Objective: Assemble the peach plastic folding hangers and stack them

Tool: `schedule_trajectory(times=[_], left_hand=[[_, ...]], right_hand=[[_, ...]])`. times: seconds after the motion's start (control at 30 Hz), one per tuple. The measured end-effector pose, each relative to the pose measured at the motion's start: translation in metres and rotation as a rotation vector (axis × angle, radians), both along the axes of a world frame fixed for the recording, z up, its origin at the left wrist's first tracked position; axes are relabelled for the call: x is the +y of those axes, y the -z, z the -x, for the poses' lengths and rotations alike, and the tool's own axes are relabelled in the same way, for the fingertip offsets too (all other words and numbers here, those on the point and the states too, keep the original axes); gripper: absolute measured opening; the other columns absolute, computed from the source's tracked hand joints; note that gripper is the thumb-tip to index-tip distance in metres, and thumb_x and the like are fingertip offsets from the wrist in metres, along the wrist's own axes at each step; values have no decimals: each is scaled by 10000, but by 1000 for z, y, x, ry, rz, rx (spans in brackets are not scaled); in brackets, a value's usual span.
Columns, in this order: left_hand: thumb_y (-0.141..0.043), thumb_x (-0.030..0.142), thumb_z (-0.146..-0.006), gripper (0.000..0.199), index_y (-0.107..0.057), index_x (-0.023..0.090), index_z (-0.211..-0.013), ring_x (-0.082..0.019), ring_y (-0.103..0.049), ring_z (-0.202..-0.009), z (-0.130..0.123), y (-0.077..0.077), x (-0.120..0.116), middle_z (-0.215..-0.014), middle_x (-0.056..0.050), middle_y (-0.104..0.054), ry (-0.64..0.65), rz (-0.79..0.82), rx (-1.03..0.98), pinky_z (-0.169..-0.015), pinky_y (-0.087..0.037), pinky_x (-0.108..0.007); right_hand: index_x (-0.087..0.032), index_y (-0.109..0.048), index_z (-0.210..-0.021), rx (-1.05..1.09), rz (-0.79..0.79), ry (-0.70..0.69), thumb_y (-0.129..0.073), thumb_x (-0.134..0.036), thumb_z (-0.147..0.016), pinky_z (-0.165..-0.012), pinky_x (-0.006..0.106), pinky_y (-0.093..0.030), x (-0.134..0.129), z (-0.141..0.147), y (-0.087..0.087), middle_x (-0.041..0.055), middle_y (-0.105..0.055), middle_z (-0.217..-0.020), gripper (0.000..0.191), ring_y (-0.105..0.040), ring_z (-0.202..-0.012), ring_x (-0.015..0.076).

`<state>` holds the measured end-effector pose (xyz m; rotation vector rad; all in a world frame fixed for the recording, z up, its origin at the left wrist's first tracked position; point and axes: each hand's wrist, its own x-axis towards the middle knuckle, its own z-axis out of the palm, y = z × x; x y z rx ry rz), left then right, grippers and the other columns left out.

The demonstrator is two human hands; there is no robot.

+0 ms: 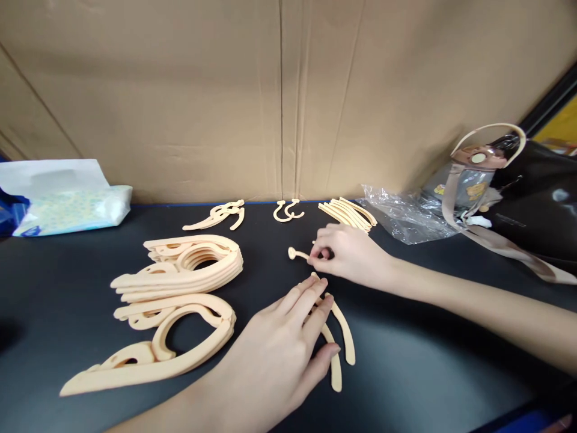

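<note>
Looks like a decent chunk is done: two piles of pale beige plastic folded pieces with looped ends, the back pile [180, 279] and the front pile [135, 377], sit toward the table's [265, 240] left side, and I'd judge those finished, though I can't count the layers. Left over, near the far edge: a small heap of beige cutout parts [225, 210], a couple of loose beige curved hooks [282, 219] around the middle, and a bundle of slim beige strips [345, 213] right of those. The piece in hand is a beige plastic hook with a round knob end [293, 254], out over the middle of the table and apart from the rest. Right hand [354, 252] comes in from the right edge, thumb and index finger pinching that hook, knob poking out leftward. Left hand [282, 343] reaches from the near edge, palm down, fingers stretched over some beige curved strips [345, 334], not wrapped around them; can't tell if it's pressing. Those strips look unjoined to the hook, so I'd call this one barely begun.
</note>
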<state>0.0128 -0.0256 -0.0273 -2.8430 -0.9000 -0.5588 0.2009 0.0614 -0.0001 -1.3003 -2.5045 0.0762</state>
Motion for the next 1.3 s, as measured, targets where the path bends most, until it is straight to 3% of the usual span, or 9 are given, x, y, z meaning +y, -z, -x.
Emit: schedule_trajectory(times=[0.17, 0.27, 0.33, 0.43, 0.53, 0.63, 0.8, 1.03, 1.3], left_hand=[[-451, 295, -992, 350, -612, 91, -1226, -285, -607, -1197, -2, -6, -2, -1229, -135, -677, 70, 18, -1, -905, -589, -395], [-429, 271, -998, 322, -639, 92, -1164, -286, -652, -1091, -4, -7, -2, -1111, -127, -702, 87, 3, 0, -857, -600, -413], [-427, 287, -1003, 333, -639, 92, -1168, -289, -647, -1104, -4, -5, -1, -1147, -136, -696, 84, -14, -15, -894, -586, -432], [-459, 375, -993, 399, -605, 109, -1252, -312, -576, -1241, -3, 0, -1, -1320, -152, -629, 41, -8, -65, -996, -532, -488], [-490, 445, -969, 477, -578, 123, -1309, -330, -526, -1307, -1, 4, 0, -1410, -157, -567, -35, 31, -79, -1026, -507, -531], [-504, 454, -959, 497, -578, 118, -1318, -334, -524, -1312, 0, 5, 2, -1407, -158, -571, -69, 66, -54, -1010, -519, -541], [-507, 444, -958, 491, -575, 120, -1321, -324, -513, -1324, 0, 3, 3, -1409, -148, -571, -66, 95, -47, -1023, -505, -550], [-509, 446, -956, 495, -578, 116, -1319, -329, -509, -1326, 0, 3, 2, -1407, -154, -570, -65, 120, -46, -1018, -510, -548], [-533, 412, -948, 484, -565, 112, -1327, -326, -504, -1329, 0, 4, 2, -1408, -154, -568, -57, 132, -48, -1021, -509, -546]], right_hand=[[-186, -753, -779, 6, 4, -129, -641, -199, -877, -696, 289, -399, -24, -7, 5, 6, -664, -741, 149, -562, -750, 154], [-190, -751, -802, 22, 16, -208, -624, -207, -909, -702, 281, -412, -29, -10, 5, 3, -660, -744, 166, -570, -758, 149], [-200, -748, -803, 15, 8, -218, -621, -216, -914, -698, 263, -424, -25, -13, 4, -7, -660, -733, 169, -580, -744, 139], [-226, -748, -900, -79, -77, -113, -593, -282, -937, -719, 235, -448, -7, -20, -1, -13, -707, -815, 168, -624, -780, 128], [-175, -733, -1018, -150, -177, 75, -547, -253, -942, -822, 326, -434, 23, -34, -5, 69, -743, -969, 215, -647, -910, 216], [-105, -741, -930, -248, -231, 219, -520, -222, -927, -860, 414, -386, 50, -47, -4, 151, -738, -918, 250, -639, -900, 288], [-116, -740, -816, -334, -251, 302, -494, -258, -918, -838, 411, -339, 65, -50, 6, 151, -725, -821, 303, -620, -851, 286], [-145, -750, -891, -234, -199, 230, -528, -218, -915, -861, 398, -353, 54, -40, 7, 118, -756, -915, 235, -636, -946, 280], [-190, -743, -949, 6, -59, -1, -593, -174, -902, -885, 349, -467, 33, -43, 9, 39, -763, -987, 158, -683, -933, 203]])
